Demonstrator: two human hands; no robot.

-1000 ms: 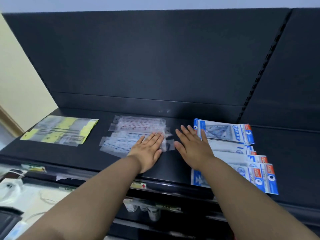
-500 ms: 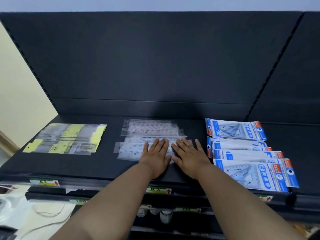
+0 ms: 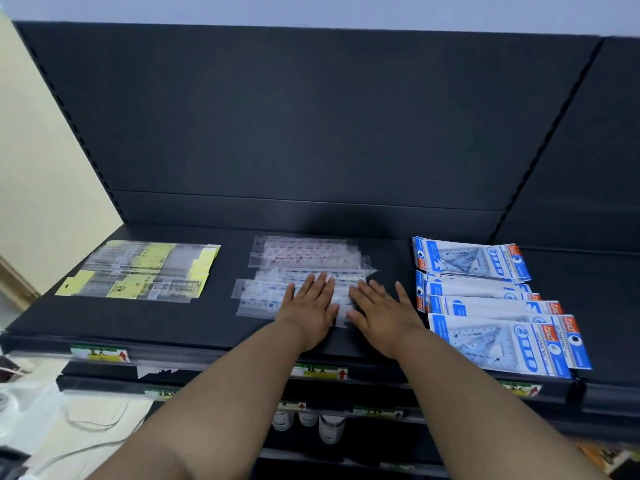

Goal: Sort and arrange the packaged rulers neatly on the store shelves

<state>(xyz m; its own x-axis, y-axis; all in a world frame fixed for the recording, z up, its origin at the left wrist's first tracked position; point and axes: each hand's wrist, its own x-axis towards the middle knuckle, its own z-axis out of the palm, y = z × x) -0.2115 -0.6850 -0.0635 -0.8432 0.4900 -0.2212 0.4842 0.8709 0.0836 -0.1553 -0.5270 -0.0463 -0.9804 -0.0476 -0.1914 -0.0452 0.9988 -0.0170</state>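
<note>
1. Writing: the nearest blue pack (image 3: pixel 509 344) reads "GEOMETRIC" twice along its right end, with a large "2" in a circle. A set square shows through its clear window. Smaller print is not legible.
2. Blue set-square packs (image 3: pixel 471 259): four visible, fanned from far to near at the right of the black shelf (image 3: pixel 221 317). All share the same blue and white card with an orange-red brand patch, whose name is unreadable.
3. Clear-sleeved rulers (image 3: pixel 304 252): the middle pile, loosely overlapped. The far ones carry red markings and the near ones blue. The print is too blurred to read.
4. Yellow-labelled ruler packs (image 3: pixel 145 268): the left pile, lying flat in overlapping rows. There are dark characters on the yellow cards, not legible.
5. Shelf-edge price tags (image 3: pixel 99 353): green and yellow strips, each with a red upward arrow. The characters are blurred.
6. Left hand (image 3: pixel 310 308): palm down, fingers straight and slightly spread, pressing flat on the near right part of the clear-sleeved rulers.
7. Right hand (image 3: pixel 382 315): palm down, fingers straight and spread, lying flat just beside the left hand. Its thumb side rests on the right end of the clear sleeves and the rest on bare shelf, just left of the blue packs.
8. Both forearms are bare and reach in from the near edge.
9. Below the shelf, white bottles (image 3: pixel 330 427) stand on a lower shelf.
</note>
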